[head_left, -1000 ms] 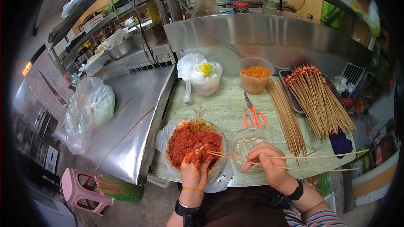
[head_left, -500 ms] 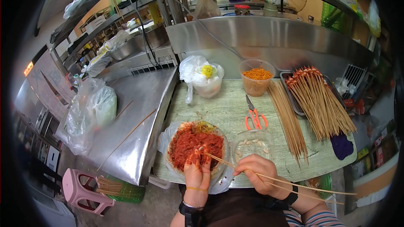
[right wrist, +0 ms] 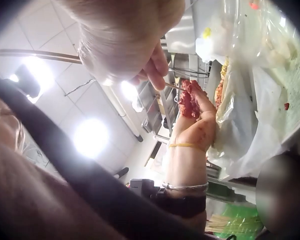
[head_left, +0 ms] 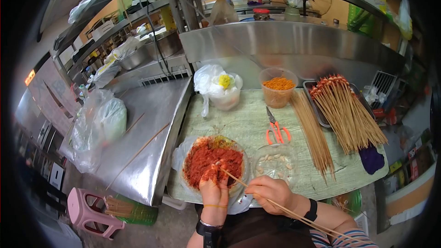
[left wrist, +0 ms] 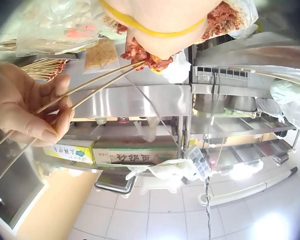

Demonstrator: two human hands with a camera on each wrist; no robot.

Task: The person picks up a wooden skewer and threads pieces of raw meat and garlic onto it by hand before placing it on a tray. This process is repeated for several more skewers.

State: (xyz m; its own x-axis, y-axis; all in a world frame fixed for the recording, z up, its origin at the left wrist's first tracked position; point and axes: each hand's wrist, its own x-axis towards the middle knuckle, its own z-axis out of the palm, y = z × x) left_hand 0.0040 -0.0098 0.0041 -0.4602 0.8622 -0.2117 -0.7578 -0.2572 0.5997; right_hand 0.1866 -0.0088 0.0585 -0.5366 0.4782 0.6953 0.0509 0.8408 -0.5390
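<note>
two hands above a green tabletop

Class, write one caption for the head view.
Above a round bowl of chunky red paste, the smeared left hand meets the tips of thin wooden skewers held in the right hand.

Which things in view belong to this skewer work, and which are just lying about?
Likely in the job:
skewers in right hand
red mix, some in left hand
loose bamboo sticks
tipped sticks

Seemingly lying about:
orange-handled scissors
pink stool
purple item
</note>
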